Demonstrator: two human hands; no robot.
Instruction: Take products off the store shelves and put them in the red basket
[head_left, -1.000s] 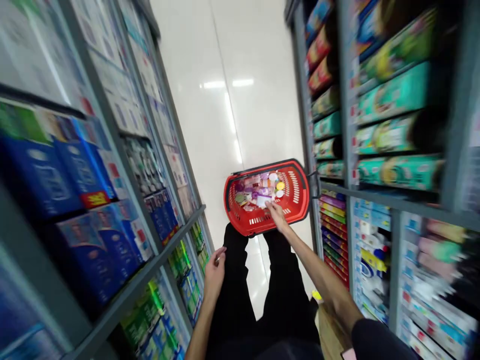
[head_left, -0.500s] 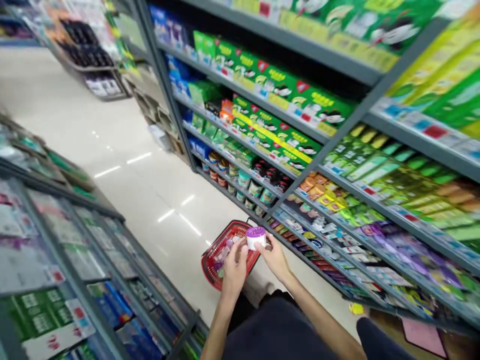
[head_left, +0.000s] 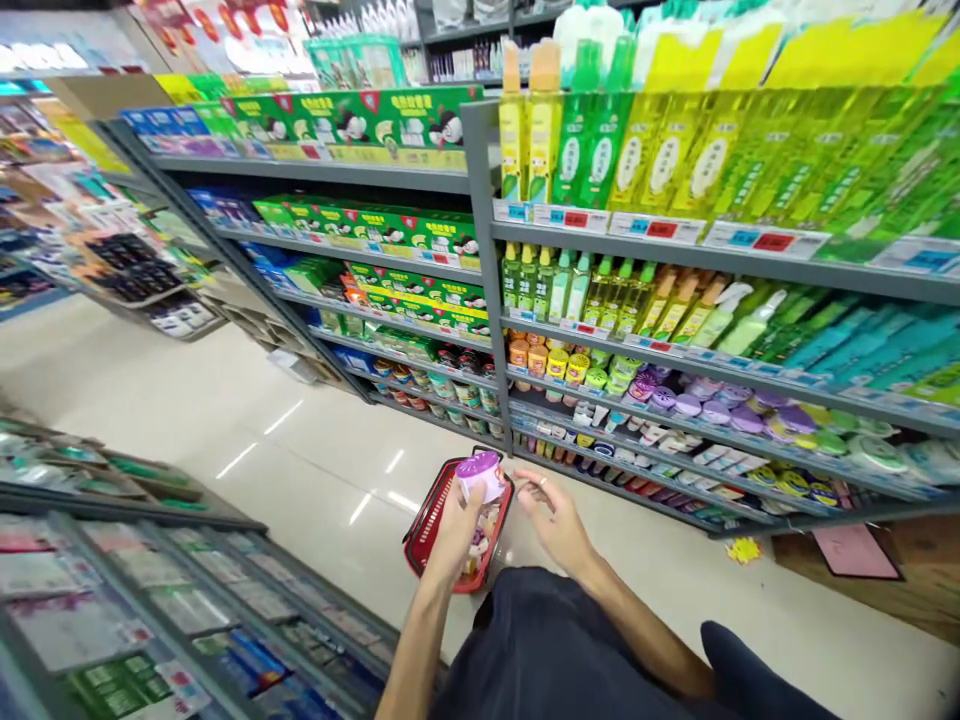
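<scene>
My left hand [head_left: 453,535] is shut around a round white tub with a purple lid [head_left: 481,474], which it holds up over a red plastic shopping basket [head_left: 429,522]. My right hand [head_left: 553,521] is just to the right of the tub, fingers apart, not touching it and holding nothing. Small packaged goods [head_left: 486,530] fill the basket. My hands and forearms hide much of them. Dark clothing covers my body below the arms.
Grey metal shop shelving [head_left: 487,250] stands to the right and ahead, stocked with green bottles, tins and purple-lidded tubs [head_left: 720,412]. Lower shelving [head_left: 187,590] runs along the left. Between them lies a glossy pale tiled floor [head_left: 315,470], with a yellow star-shaped card [head_left: 743,550] on it.
The view has swung from down the aisle to the shelves. My right hand left the basket, held the tub with my left hand, and has now let go; my left hand alone holds it.
</scene>
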